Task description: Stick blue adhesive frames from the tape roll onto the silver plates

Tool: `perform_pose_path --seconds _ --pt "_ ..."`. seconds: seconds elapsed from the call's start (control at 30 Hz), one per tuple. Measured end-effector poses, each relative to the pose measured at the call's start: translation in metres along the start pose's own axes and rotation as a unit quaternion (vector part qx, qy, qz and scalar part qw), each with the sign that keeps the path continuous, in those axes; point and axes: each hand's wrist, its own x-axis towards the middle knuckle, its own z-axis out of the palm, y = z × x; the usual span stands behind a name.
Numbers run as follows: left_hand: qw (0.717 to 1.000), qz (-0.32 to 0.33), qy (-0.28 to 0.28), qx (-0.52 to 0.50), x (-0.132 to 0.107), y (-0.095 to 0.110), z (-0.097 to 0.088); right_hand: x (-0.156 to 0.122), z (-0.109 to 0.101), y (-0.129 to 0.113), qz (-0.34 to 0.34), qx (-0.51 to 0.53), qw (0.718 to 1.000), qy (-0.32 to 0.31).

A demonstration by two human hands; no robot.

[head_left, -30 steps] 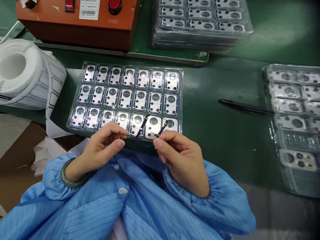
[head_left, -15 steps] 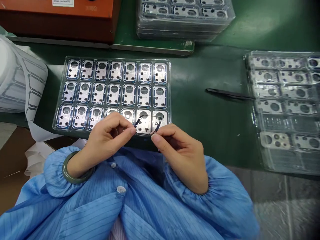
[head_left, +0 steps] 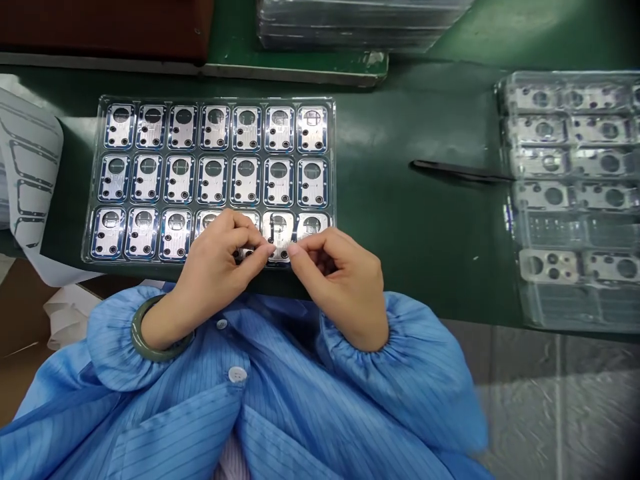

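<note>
My left hand (head_left: 217, 267) and my right hand (head_left: 343, 277) are close together over the front row of a clear plastic tray (head_left: 332, 107). Between their pinched thumbs and forefingers is a thin black frame-shaped gasket (head_left: 293, 235), one side near each hand. It lies over a silver metal plate (head_left: 280, 255) in the second pocket from the right; whether it touches the plate I cannot tell. Every pocket around it that shows holds a similar plate with a large round hole and small dark ones. My left hand hides part of some front-row plates.
Black tweezers (head_left: 460, 172) lie to the right, pointing at another clear tray (head_left: 550, 313) of metal plates. A curled white sheet (head_left: 30, 140) with black frame outlines stands at the left. Behind are a brown box (head_left: 100, 30) and a stack of clear trays (head_left: 350, 27).
Both hands have come closer together and shifted left, bringing the black gasket down over the second plate from the right. The camera view has tilted slightly downward.
</note>
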Motion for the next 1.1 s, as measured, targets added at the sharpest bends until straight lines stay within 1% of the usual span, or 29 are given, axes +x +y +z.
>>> perform_pose_path --seconds 0.17,0.5,1.1 --pt "1.0 -0.012 -0.004 0.017 0.001 0.0016 0.0015 0.0022 -0.0003 -0.0015 0.012 -0.011 1.0 -0.008" --pt "0.999 -0.007 -0.007 0.041 0.0022 0.0003 0.0032 0.0037 0.0023 -0.0058 0.033 -0.035 0.999 -0.007" --pt "0.998 -0.004 0.001 0.057 0.0028 0.0013 0.0044 0.0038 0.0043 -0.0032 0.033 -0.05 0.998 -0.007"
